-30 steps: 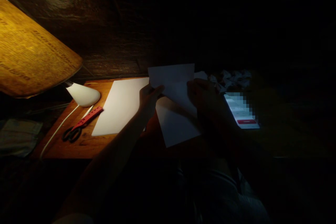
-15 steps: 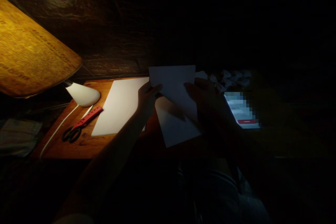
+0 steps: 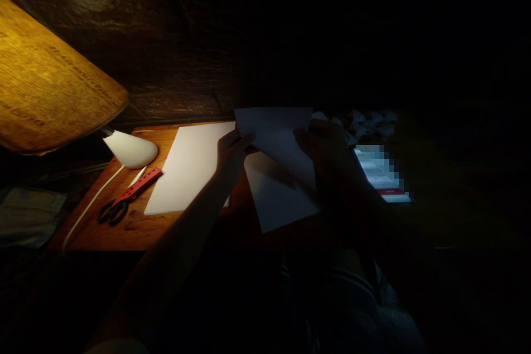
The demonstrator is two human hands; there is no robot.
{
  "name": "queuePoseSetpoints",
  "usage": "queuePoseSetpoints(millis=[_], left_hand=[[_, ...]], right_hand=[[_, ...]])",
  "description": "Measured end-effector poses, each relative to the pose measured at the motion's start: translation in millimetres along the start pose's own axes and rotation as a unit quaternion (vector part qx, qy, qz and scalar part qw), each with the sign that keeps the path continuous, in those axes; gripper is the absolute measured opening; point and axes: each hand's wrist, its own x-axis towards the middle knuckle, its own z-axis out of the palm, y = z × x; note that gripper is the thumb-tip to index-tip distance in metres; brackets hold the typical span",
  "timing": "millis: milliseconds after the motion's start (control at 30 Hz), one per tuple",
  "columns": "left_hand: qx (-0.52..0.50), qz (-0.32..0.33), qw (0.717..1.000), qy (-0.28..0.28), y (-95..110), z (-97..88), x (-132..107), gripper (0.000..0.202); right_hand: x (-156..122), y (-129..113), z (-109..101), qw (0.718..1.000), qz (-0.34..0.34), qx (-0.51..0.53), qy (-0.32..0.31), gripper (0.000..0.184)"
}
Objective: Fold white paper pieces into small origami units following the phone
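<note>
A sheet of white paper is raised over the table, held by its two side edges. My left hand pinches its left edge, thumb on the near face. On the right edge, my right hand grips it the same way, dark in shadow. Below lies another white sheet at a slant, partly covered by the shadow of the raised one; whether the two are joined I cannot tell. A brightly lit stack of white paper rests just left of my left hand.
Scissors in a red sheath lie at the left of the wooden table. Behind them stand the lamp's white base and its yellow shade, with a white cord. To the right are a lit phone and crumpled paper scraps.
The raised sheet's top edge has dipped slightly and its right side has shifted a little right with my right hand. My left hand has hardly moved.
</note>
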Motion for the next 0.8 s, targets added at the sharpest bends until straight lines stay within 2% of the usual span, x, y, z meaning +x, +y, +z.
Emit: queuePoseSetpoints(millis=[167, 300, 433, 600, 800], left_hand=[[-0.009, 0.000, 1.000, -0.005, 1, 0.0, 2, 0.025], [-0.012, -0.002, 1.000, -0.005, 1, 0.5, 1, 0.022], [-0.030, -0.011, 0.999, -0.027, 3, 0.4, 0, 0.019], [-0.059, -0.039, 0.995, -0.064, 7, -1.2, -2, 0.020], [-0.071, -0.034, 0.991, -0.109, 9, -3.4, -6, 0.039]], right_hand=[[3, 1, -3, 1.000, -0.006, 0.011, -0.004, 0.022], [4, 4, -5, 1.000, -0.004, 0.009, 0.010, 0.003], [4, 5, -9, 1.000, -0.008, -0.011, 0.021, 0.011], [8, 7, -16, 1.000, 0.009, -0.025, -0.001, 0.012], [27, 18, -27, 0.996, 0.061, -0.037, -0.058, 0.017]])
